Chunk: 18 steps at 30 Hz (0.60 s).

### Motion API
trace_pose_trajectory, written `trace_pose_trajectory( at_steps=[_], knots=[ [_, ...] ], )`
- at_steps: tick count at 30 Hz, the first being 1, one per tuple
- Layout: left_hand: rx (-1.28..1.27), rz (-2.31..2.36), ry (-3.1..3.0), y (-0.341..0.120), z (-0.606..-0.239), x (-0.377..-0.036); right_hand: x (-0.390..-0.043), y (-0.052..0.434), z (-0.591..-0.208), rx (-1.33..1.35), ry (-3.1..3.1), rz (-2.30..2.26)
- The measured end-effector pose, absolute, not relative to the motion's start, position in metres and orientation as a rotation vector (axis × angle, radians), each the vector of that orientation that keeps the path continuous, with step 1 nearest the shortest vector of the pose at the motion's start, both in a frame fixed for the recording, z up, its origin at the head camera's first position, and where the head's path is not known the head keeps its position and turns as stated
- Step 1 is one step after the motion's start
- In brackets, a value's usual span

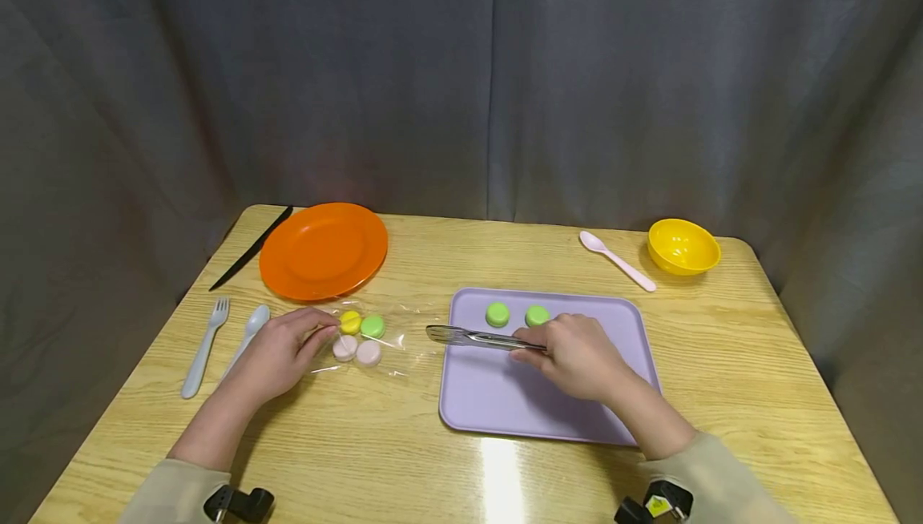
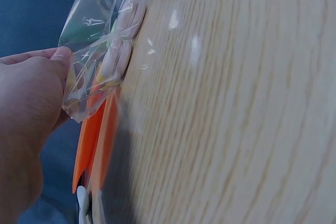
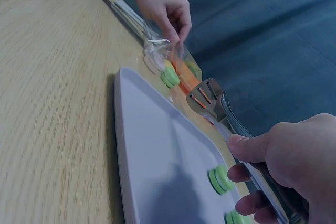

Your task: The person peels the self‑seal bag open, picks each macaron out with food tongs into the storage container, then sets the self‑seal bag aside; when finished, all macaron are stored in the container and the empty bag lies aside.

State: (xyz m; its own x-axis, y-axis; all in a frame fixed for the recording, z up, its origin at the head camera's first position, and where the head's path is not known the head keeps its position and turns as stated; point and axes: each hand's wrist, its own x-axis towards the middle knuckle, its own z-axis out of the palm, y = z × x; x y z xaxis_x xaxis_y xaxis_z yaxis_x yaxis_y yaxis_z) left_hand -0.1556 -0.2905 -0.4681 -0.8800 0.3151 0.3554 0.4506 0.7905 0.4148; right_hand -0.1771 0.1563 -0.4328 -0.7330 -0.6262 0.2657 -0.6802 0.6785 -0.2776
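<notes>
My left hand pinches the edge of a clear plastic bag lying on the table. Inside the bag are a yellow macaron, a green macaron and two pale pink macarons. My right hand holds metal tongs above the lilac tray. The slotted tip of the tongs points left toward the bag, with nothing between its ends. Two green macarons sit near the tray's back edge, the right one partly behind my hand.
An orange plate stands at the back left beside a black knife. A light fork and spoon lie left of the bag. At the back right are a pink spoon and a yellow bowl.
</notes>
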Motion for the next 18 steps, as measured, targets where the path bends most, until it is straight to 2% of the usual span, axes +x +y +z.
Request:
trace_pose_trajectory(
  at_steps=[18],
  knots=[
    [-0.589,-0.743,-2.718,-0.289,-0.465,-0.153,-0.189,0.106,-0.442,1.141,-2.756,0.483]
  ],
)
